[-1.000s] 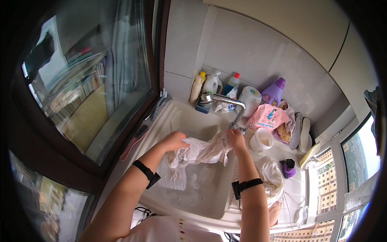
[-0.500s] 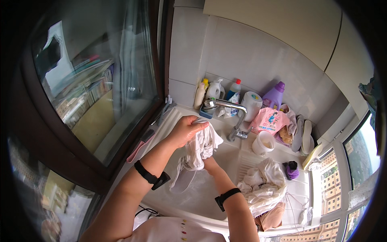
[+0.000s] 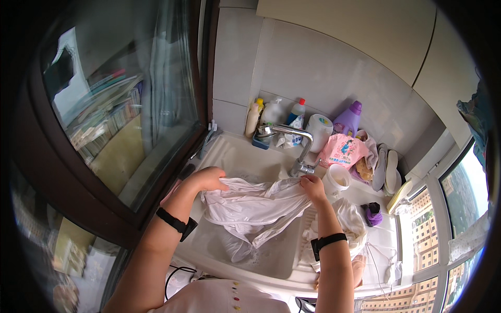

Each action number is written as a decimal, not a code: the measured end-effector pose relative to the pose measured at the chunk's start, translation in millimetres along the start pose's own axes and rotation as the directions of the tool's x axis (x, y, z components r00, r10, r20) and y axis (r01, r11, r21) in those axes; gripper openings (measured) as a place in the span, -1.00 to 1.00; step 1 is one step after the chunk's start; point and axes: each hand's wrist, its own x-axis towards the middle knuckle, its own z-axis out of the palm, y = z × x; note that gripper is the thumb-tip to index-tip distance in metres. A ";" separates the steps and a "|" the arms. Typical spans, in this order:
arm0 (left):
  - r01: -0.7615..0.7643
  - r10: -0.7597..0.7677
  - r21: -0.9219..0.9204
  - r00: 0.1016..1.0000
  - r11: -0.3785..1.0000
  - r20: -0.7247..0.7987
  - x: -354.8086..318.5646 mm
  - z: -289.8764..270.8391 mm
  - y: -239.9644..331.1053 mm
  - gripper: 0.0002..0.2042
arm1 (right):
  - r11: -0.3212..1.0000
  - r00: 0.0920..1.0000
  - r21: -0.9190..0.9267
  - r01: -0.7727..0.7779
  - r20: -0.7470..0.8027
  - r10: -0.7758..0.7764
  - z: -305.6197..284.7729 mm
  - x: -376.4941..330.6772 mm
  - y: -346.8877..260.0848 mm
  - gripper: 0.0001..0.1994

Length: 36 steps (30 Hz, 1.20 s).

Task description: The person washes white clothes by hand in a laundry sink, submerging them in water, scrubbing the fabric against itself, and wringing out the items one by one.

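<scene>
Watching from afar, I see the cloth (image 3: 253, 201) has just gone from a bunch hanging at my left hand (image 3: 210, 179) to a broad sheet between both hands, so I judge the work has turned from gathering it to opening it out. My left hand is closed on one upper end, my right hand (image 3: 313, 188) pinches the other; folds partly hide the left fingertips. Between and below these grips the cloth sags into the sink (image 3: 279, 263); whether its lowest flap touches bottom, I can't quite tell. Just beyond the right grip stands the tap (image 3: 301, 167), the cup (image 3: 336, 178) beside it.
</scene>
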 end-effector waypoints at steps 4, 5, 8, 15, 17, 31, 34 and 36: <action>0.200 -0.204 -0.150 0.979 0.968 -0.011 18.1 13.6 -29.9 -0.50 | 0.966 0.966 -0.250 0.062 0.260 0.005 -11.2 -12.7 -8.0 -0.66; 0.242 -0.245 -0.134 0.970 0.961 -0.003 19.7 14.4 -35.1 -0.50 | 0.918 0.928 -0.378 0.117 0.371 0.034 -14.4 -17.2 -14.2 -0.62; 0.263 -0.282 0.150 0.951 0.953 0.129 19.0 16.3 -35.4 -0.49 | 0.952 0.884 -0.303 0.035 0.454 0.112 -15.0 -25.7 -19.5 -0.60; -0.204 0.211 -0.328 0.977 0.922 -0.015 49.5 92.0 21.9 -0.54 | 0.989 0.733 0.129 -0.069 0.679 -0.037 13.8 -24.4 -37.2 -0.58; -0.206 0.219 -0.387 0.976 0.899 -0.009 54.6 110.3 24.1 -0.63 | 0.984 0.685 0.167 -0.066 0.725 -0.077 20.2 -25.5 -40.1 -0.57; -0.136 -0.085 -0.770 0.967 0.623 -0.240 47.8 50.6 11.5 -0.97 | 0.943 0.832 0.088 -0.321 0.502 0.237 15.8 -27.1 16.2 -0.73; -0.280 -0.197 -0.928 0.923 0.246 -0.331 36.6 27.5 -0.4 -0.95 | 0.940 0.914 -0.247 -0.235 0.273 0.301 22.7 -18.3 28.2 -0.77; -0.378 -0.299 -0.923 0.876 0.064 -0.379 29.0 11.0 -14.0 -0.93 | 0.911 0.923 -0.356 -0.208 0.236 0.303 18.6 -18.9 39.3 -0.76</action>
